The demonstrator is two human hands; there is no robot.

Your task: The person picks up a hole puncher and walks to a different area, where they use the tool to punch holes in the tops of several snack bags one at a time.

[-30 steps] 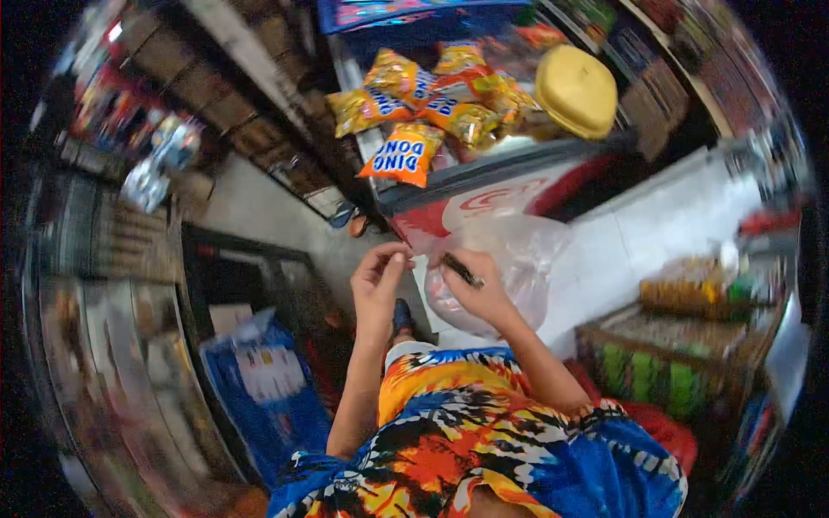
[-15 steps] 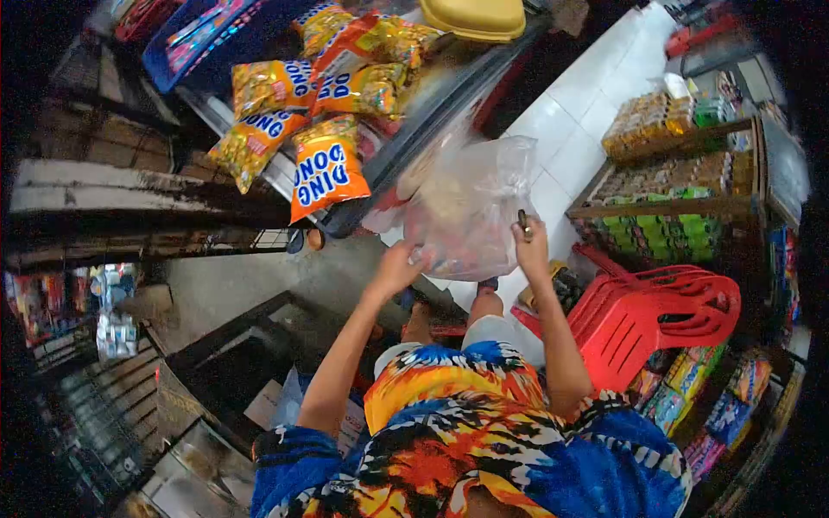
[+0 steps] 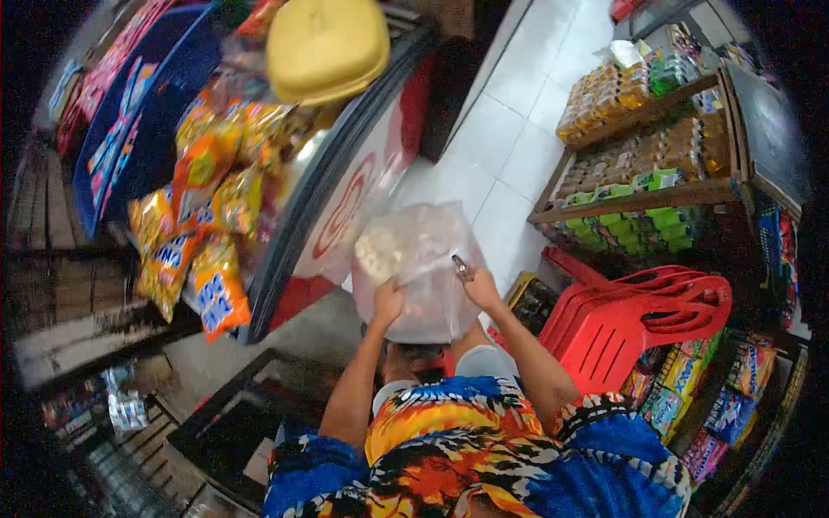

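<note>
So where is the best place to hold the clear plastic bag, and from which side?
Likely the top rim of the clear plastic bag, one side each, as the left hand and right hand grip it now. The film is limp and its contents hang low, so the bag stays open.

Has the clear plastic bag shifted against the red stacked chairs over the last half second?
Cannot tell. The head camera swung, so everything shifted in frame; the clear plastic bag sits left of the red stacked chairs, as before.

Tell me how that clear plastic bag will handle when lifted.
The clear plastic bag looks thin and crumpled, so it is probably floppy. The left hand and right hand hold it apart, suggesting it sags. Contents look few, likely light.
</note>
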